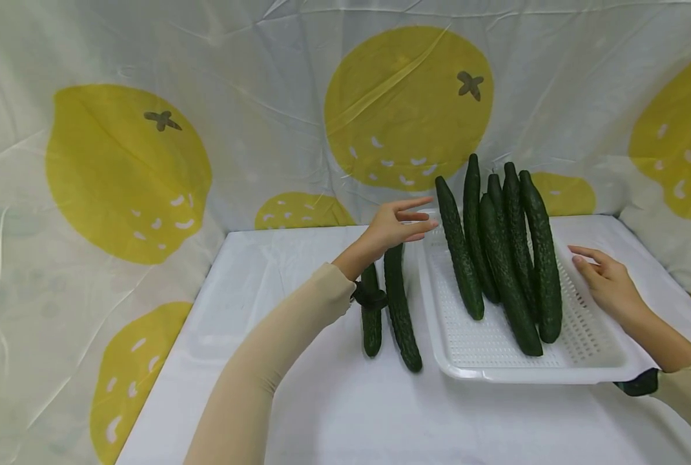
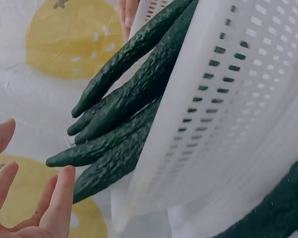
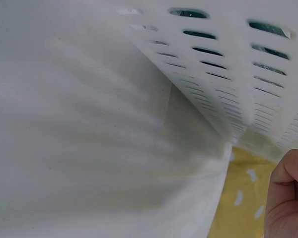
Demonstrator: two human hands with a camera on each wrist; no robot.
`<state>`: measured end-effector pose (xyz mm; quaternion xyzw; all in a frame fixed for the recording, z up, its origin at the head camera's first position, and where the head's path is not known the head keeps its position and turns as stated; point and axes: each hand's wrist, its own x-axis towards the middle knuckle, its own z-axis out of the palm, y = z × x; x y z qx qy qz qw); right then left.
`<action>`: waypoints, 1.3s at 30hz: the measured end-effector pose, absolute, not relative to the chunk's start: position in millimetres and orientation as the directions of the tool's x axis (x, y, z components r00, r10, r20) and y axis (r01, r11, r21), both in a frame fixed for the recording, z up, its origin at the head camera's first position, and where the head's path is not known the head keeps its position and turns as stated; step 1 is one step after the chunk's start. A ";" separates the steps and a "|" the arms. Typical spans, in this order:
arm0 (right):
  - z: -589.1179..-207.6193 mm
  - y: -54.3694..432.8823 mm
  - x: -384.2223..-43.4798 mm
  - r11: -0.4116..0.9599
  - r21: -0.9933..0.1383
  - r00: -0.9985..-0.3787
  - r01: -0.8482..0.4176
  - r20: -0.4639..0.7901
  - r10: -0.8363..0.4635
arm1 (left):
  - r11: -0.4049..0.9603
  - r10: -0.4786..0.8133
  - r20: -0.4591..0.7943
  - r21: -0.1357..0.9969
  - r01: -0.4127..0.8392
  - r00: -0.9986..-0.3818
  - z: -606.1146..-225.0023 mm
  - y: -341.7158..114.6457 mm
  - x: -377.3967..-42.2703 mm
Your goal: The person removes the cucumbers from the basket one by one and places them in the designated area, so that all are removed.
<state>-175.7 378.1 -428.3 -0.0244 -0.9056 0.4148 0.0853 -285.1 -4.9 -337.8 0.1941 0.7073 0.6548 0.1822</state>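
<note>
Steadying the white basket seems well advised whenever any of the cucumbers inside is handled, as their far ends are raised above the rim and the pile could probably be shifted by a careless nudge. A cucumber is best gripped round its middle, it is judged, so that its length is kept balanced; the outermost is probably best approached first, so that its neighbours are left undisturbed.

The left hand is held near the basket's far left corner, with its fingers extended and spread, and nothing is gripped by it. The leftmost cucumber in the basket is found just beside its fingertips; whether any contact is made cannot be told. The right hand is placed beside the basket's right rim, its fingers loose, and nothing is seen to be gripped; whether the rim is touched cannot be told. The hands are kept well apart, with the basket and its six cucumbers between them. Two more cucumbers are laid on the bench left of the basket, partly hidden by the left hand and wrist.
</note>
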 end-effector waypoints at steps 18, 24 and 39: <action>-428.3 377.7 -176.2 0.653 -0.757 -0.986 -0.022 0.126 0.113 | 0.062 0.480 -0.141 0.990 -0.126 -0.866 -346.7 71.2 -279.0; -427.8 377.3 -176.2 0.650 -0.759 -0.984 -0.030 0.136 0.113 | 0.064 0.427 -0.152 0.988 -0.138 -0.892 -355.8 93.6 -273.0; -428.2 377.3 -176.1 0.657 -0.754 -0.983 -0.028 0.140 0.119 | 0.174 0.287 -0.208 0.971 -0.163 -0.935 -369.1 126.6 -261.2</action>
